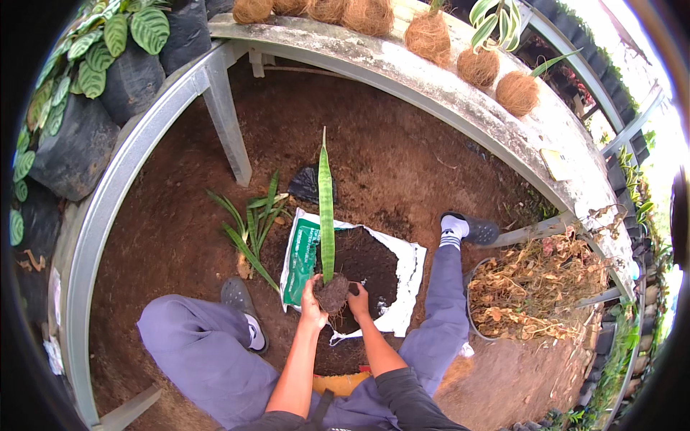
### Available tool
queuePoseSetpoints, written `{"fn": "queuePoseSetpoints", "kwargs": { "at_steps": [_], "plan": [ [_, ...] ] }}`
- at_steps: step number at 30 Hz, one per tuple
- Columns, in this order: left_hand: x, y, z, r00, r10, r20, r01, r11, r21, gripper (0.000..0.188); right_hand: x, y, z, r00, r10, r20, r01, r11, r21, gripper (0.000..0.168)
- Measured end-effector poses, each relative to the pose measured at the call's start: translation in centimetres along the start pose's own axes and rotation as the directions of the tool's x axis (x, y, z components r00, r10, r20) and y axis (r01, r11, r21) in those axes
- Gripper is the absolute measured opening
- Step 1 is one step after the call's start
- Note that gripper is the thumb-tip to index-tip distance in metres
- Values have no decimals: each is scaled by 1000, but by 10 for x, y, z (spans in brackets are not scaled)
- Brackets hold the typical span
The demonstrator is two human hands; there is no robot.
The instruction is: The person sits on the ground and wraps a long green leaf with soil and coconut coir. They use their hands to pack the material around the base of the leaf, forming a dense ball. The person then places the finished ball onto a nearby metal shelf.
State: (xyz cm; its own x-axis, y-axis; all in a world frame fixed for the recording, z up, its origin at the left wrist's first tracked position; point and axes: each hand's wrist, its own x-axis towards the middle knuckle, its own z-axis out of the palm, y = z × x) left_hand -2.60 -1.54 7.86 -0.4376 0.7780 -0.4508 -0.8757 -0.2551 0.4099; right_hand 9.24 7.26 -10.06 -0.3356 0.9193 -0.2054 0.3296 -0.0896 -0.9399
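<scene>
A snake plant leaf (326, 210) stands upright from a ball of dark soil and roots (332, 293). My left hand (312, 304) grips the left side of this root ball. At its right side is my right hand (358, 301), with fingers bent close against the ball; whether they press on it is hard to tell. Both hands are above an opened white and green plastic sack (412, 275) with dark potting soil (372, 264) in it. Left of the sack, loose green plants with long narrow leaves (253, 226) lie on the ground. A crumpled black plastic bag (307, 184) lies behind the sack.
My legs are on both sides of the sack. A tub of dried leaves (531, 293) stands at the right. Metal-framed benches (116, 199) curve around, one bearing black-bagged plants (75, 151), the other (377, 59) several fibre-wrapped balls (427, 37). A metal leg (229, 129) reaches the ground.
</scene>
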Motion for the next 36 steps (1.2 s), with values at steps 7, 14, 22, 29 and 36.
{"fn": "queuePoseSetpoints", "kwargs": {
  "at_steps": [7,14,22,29,36],
  "plan": [
    [-5,3,0,999,46,8,-47,997,65,40,-16,-134,-29,943,304,138,-281,502,818,38],
    [-18,2,24,985,171,-28,-161,963,216,39,-76,-247,-13,904,-254,-345,356,893,277,31],
    [-30,4,38,972,234,-26,-207,903,377,21,-93,-238,1,729,-534,-429,556,827,-85,22],
    [-29,-10,41,963,244,115,-269,877,399,23,-88,-228,-25,843,-441,-309,492,864,110,24],
    [-43,9,56,969,-164,182,146,983,108,34,-91,-240,-45,847,-478,-232,504,861,67,30]
  ]
}}
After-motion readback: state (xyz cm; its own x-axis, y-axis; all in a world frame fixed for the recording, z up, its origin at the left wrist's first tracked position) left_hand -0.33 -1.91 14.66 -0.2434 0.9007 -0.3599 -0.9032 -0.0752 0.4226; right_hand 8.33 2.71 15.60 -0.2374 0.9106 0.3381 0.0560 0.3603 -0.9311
